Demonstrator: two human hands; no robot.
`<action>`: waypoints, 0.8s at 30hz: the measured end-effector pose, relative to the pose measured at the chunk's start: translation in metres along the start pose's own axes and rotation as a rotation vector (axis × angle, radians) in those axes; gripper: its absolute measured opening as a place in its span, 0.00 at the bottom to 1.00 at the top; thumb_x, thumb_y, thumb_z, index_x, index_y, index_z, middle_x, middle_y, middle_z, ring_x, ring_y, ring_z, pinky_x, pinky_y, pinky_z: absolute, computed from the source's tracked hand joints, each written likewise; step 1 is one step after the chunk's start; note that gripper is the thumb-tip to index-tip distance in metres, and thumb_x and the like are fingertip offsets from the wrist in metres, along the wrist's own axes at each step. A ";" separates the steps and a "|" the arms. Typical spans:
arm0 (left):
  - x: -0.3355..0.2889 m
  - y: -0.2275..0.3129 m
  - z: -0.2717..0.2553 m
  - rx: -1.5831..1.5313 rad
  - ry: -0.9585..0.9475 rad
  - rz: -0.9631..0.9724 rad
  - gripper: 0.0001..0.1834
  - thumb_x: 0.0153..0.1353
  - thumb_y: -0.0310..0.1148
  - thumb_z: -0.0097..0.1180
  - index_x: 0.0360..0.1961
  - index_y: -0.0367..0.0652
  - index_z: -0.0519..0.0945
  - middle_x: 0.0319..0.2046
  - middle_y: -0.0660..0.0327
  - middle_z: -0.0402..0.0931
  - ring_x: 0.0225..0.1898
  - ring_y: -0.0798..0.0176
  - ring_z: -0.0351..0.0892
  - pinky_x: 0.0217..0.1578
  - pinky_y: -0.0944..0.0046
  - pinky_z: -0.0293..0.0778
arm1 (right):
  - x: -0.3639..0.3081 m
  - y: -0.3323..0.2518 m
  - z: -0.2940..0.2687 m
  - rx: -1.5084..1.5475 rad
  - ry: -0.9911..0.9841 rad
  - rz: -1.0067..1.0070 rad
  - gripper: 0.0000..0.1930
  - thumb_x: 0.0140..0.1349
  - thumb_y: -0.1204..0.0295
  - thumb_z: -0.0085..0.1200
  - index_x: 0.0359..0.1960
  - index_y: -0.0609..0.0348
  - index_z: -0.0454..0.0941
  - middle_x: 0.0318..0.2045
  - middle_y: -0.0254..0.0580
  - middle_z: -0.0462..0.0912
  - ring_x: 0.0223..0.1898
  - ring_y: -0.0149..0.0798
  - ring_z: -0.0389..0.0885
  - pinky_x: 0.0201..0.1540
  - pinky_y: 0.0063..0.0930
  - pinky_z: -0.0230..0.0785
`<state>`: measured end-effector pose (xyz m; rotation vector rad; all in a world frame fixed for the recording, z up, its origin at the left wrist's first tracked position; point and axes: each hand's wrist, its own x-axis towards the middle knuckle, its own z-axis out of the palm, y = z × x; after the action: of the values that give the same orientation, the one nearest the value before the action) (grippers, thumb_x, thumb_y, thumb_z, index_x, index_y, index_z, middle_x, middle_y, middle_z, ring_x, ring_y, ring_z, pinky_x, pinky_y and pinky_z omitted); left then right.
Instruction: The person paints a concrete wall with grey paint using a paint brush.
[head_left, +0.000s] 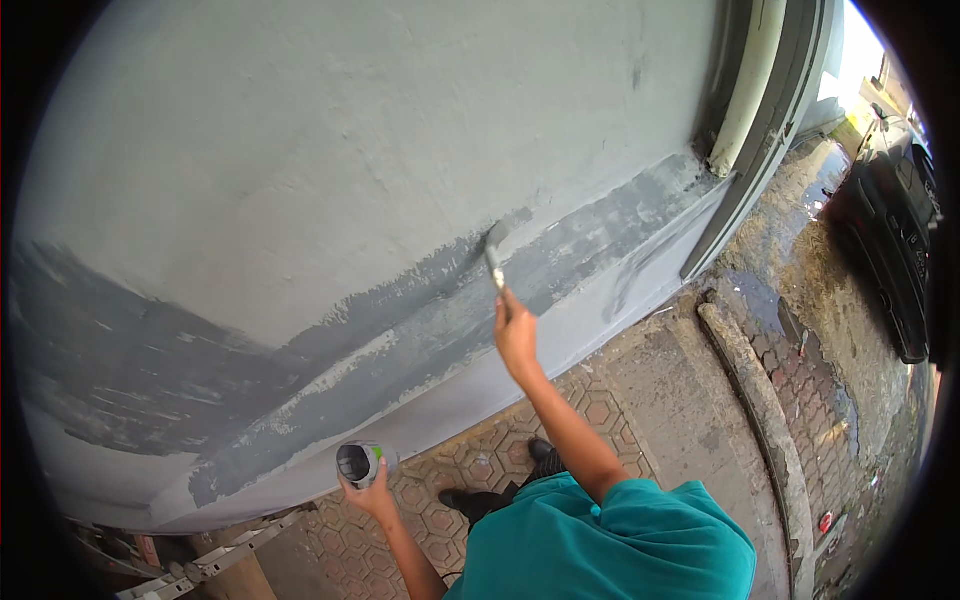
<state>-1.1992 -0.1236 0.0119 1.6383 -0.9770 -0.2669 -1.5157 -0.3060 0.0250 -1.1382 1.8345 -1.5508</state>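
Observation:
My right hand [514, 335] is closed round the handle of a paintbrush [494, 255]. Its grey-coated bristles touch the wall [330, 150], at the upper edge of a darker grey painted band [360, 310]. Lower and to the left, my left hand [372, 494] grips a paint can [366, 462] by its side, tilted so that its mouth shows dark grey inside. Light grey covers the wall above the band. A ledge [400, 350] runs along the wall's lower part, with patchy dark paint on it.
A pale vertical pipe [748, 90] and a grey metal frame [765, 170] end the wall at the right. Patterned paving [410, 530] lies under my feet, with a curb [760, 430] beyond. A dark car [885, 240] stands at far right. A ladder [215, 558] lies at lower left.

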 end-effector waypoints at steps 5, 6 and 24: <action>0.001 0.014 0.041 -0.064 -0.065 0.015 0.36 0.36 0.21 0.74 0.51 0.32 0.74 0.46 0.56 0.77 0.46 0.61 0.77 0.51 0.63 0.71 | -0.090 -0.009 0.019 -0.003 -0.375 -0.107 0.15 0.65 0.69 0.54 0.51 0.58 0.78 0.24 0.60 0.78 0.26 0.61 0.79 0.26 0.47 0.69; 0.001 0.016 0.045 -0.023 -0.097 0.032 0.36 0.37 0.21 0.74 0.52 0.33 0.74 0.47 0.55 0.76 0.47 0.61 0.77 0.51 0.62 0.71 | -0.092 -0.006 0.016 -0.019 -0.488 -0.185 0.14 0.64 0.68 0.54 0.51 0.57 0.78 0.24 0.60 0.79 0.26 0.61 0.79 0.27 0.48 0.70; -0.015 0.037 0.095 0.005 -0.239 0.066 0.40 0.35 0.22 0.74 0.55 0.33 0.72 0.48 0.54 0.75 0.48 0.58 0.75 0.52 0.61 0.70 | 0.025 0.025 -0.014 -0.141 -0.147 -0.043 0.12 0.66 0.68 0.49 0.47 0.60 0.75 0.26 0.64 0.79 0.30 0.67 0.78 0.30 0.54 0.70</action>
<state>-1.2857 -0.1795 0.0093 1.6002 -1.2104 -0.4226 -1.5472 -0.3189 0.0084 -1.3265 1.8545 -1.3394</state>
